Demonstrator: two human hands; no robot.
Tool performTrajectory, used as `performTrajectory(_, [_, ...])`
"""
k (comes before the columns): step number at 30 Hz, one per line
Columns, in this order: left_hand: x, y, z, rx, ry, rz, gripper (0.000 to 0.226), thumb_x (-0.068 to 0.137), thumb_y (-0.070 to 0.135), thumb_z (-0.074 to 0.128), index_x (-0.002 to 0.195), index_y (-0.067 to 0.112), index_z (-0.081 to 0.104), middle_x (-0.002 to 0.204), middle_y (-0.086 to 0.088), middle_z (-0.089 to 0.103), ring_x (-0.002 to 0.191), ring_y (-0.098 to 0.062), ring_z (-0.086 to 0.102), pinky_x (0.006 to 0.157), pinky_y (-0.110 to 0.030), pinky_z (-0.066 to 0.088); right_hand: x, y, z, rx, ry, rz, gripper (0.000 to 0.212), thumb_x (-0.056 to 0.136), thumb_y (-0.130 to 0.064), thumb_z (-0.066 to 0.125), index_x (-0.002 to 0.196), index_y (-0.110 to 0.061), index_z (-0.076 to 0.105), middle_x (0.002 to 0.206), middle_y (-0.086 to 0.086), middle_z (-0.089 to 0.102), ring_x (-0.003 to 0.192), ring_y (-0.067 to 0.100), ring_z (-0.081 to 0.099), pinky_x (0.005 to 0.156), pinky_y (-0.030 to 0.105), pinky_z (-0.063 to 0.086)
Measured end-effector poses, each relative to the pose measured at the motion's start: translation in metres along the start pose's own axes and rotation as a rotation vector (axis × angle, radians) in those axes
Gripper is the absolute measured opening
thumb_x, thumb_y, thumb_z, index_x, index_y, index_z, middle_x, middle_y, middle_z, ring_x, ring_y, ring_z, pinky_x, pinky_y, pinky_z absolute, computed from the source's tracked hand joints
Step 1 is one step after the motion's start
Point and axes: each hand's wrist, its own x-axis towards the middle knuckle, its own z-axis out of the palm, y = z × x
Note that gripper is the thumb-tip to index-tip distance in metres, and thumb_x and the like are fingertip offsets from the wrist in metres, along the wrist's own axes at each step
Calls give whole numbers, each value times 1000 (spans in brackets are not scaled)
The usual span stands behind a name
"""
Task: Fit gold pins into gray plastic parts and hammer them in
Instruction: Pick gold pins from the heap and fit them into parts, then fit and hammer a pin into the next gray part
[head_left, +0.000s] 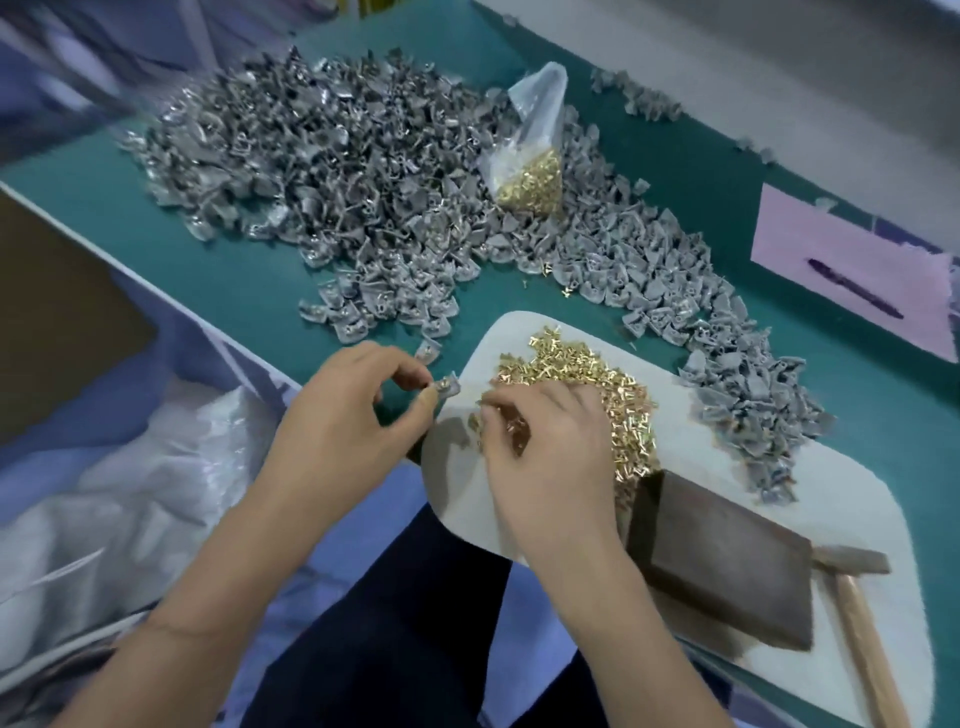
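At the near edge of the teal desk (218, 270), the left hand (343, 415) pinched one gray plastic part (448, 388) between thumb and fingertips, just over the corner of a white pad (779, 467); the right hand (540, 441) lay on the heap of gold pins (623, 395) on that pad, fingers curled into it, though whether it gripped a pin I could not tell; a dark block (722, 561) and a hammer (857, 613) rested on the pad's right side; beyond, a big pile of gray parts (322, 171) surrounded a clear bag of pins (530, 171).
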Motion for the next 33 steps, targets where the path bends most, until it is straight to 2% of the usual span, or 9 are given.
performTrajectory(3, [3,-8,-2,42,-2,-20,5,91,32,69,92,31,65,90,16,59,85,0,48,72,-11,35,3,-8,9,-25,-76,-32,10,93,-25,67,96,-26,76,95,-10,69,94,20,48,87,42,44])
performTrajectory(6, [5,-13,-1,50,4,-32,9,90,36,69,95,34,62,92,19,57,87,8,46,69,-17,34,0,-7,7,5,-123,-106,9,94,-26,66,94,-28,75,88,-13,65,90,16,48,83,36,45])
performTrajectory(10, [6,-11,3,2,65,-43,17,89,37,70,100,37,57,93,24,54,87,12,46,66,-12,34,-7,-2,1,-115,-128,-174,6,91,-23,73,93,-24,78,85,-10,64,87,17,47,78,33,42])
performTrajectory(14, [7,-7,3,-12,89,-10,11,92,32,68,99,34,59,92,22,54,86,8,47,67,-10,35,-5,-2,1,-159,-126,-171,8,93,-26,72,91,-23,79,83,-8,65,87,19,48,77,32,40])
performTrajectory(16, [8,-7,3,36,70,1,11,91,31,68,99,34,61,92,20,54,86,6,46,66,-13,34,-4,-4,2,-192,-149,-177,12,96,-27,67,92,-22,77,87,-7,64,90,20,48,80,35,43])
performTrajectory(20, [12,-9,6,149,27,8,17,87,27,72,98,36,64,94,18,57,92,-5,49,68,-30,44,-3,-8,4,-245,-166,-181,17,96,-26,59,89,-16,71,89,-3,63,93,22,50,85,39,46])
performTrajectory(26, [27,-8,18,229,76,49,18,85,27,76,97,32,64,93,15,59,96,-13,52,66,-31,40,-9,0,-7,3,30,-216,5,87,-19,64,85,-16,67,83,-5,67,82,20,60,75,39,49])
performTrajectory(29, [35,-6,23,206,84,78,22,85,28,77,102,29,63,95,12,57,97,-14,52,68,-34,45,-7,5,-10,105,-3,-121,4,83,-12,70,85,-13,66,83,-4,67,79,19,61,73,40,51])
performTrajectory(33, [42,-10,25,154,68,81,19,87,22,76,103,25,67,96,13,55,86,-3,45,70,-34,47,-1,2,-10,189,-98,2,12,82,-10,68,85,-17,58,82,-7,62,80,17,57,72,41,49])
